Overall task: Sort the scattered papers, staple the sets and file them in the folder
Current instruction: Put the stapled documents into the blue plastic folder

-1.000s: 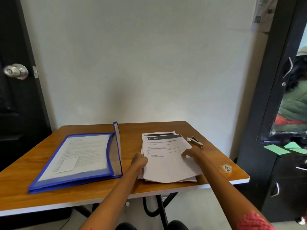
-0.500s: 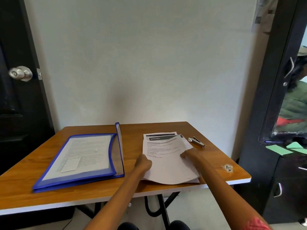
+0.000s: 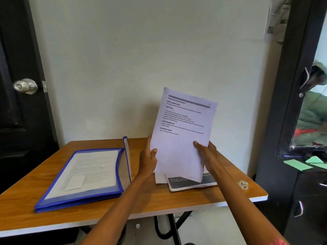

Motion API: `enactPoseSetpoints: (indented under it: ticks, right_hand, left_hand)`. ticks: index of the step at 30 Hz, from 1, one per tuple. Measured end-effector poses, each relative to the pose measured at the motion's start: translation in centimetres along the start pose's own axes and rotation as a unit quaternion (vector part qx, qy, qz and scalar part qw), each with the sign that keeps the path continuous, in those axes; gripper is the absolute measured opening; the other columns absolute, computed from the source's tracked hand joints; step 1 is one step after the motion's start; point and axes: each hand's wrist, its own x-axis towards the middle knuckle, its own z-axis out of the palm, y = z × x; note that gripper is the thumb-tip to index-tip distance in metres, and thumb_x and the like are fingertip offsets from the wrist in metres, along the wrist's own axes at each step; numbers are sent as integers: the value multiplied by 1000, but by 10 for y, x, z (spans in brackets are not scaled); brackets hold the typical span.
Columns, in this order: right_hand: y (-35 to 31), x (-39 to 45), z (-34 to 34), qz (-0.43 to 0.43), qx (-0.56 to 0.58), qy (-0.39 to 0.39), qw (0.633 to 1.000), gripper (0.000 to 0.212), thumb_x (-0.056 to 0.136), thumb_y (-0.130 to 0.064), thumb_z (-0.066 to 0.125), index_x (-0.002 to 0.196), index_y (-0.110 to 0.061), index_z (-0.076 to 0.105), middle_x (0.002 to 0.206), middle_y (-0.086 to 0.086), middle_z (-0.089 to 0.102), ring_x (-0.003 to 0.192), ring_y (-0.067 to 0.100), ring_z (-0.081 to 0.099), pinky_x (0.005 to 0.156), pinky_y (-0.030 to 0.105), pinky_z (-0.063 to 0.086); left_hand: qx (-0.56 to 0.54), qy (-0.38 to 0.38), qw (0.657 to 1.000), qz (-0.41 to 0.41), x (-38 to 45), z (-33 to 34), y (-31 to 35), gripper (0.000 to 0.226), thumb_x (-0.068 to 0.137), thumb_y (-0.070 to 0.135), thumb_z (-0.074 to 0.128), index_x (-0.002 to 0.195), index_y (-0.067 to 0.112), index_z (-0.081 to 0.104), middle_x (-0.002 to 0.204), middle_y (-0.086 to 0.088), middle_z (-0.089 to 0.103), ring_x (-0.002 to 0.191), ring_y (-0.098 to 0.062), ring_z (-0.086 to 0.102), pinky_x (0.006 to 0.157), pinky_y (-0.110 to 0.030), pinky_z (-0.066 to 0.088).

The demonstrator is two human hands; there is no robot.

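Wooden table is sitting mid-frame against a pale wall; left hand and right hand are both gripping a printed sheet upright at centre, above remaining papers, blue folder lying open lower left.

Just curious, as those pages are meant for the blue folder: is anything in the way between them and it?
Nothing visible. Both hands hold the sheets upright above the table; the folder lies open to their left, only bare tabletop between.
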Motion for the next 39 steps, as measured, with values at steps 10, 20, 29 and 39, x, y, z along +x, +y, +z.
enactPoseSetpoints:
  ticks: [10,20,29,39]
  right_hand:
    - [18,0,-9,19,43,-47,998,104,36,-50,90,125,-18,47,117,5,65,108,23,60,84,48,53]
    - [-11,10,-10,-22,74,-28,997,64,53,-31,89,109,-15,64,107,6,71,102,34,65,90,53,50]
    - [-22,24,-21,-50,-94,92,990,25,76,-9,74,99,-10,63,103,13,68,85,31,65,82,40,54]
    - [38,24,-82,-83,-251,-15,964,53,78,-27,70,126,-12,52,113,4,65,92,18,66,72,24,56]
  left_hand:
    - [30,-15,992,123,-6,-2,-10,32,92,11,46,123,21,43,121,-8,56,104,-18,56,81,-19,49]
    - [15,-30,999,25,19,-7,-1,37,97,2,41,133,5,37,131,-15,50,116,-30,52,95,-41,49]
    - [-13,-74,990,-123,13,11,2,33,95,5,45,128,4,44,123,-9,54,111,-25,53,84,-27,44]
    - [-31,-81,923,-375,-9,50,-50,16,96,6,45,109,4,54,109,-15,63,66,-15,59,47,-21,49]
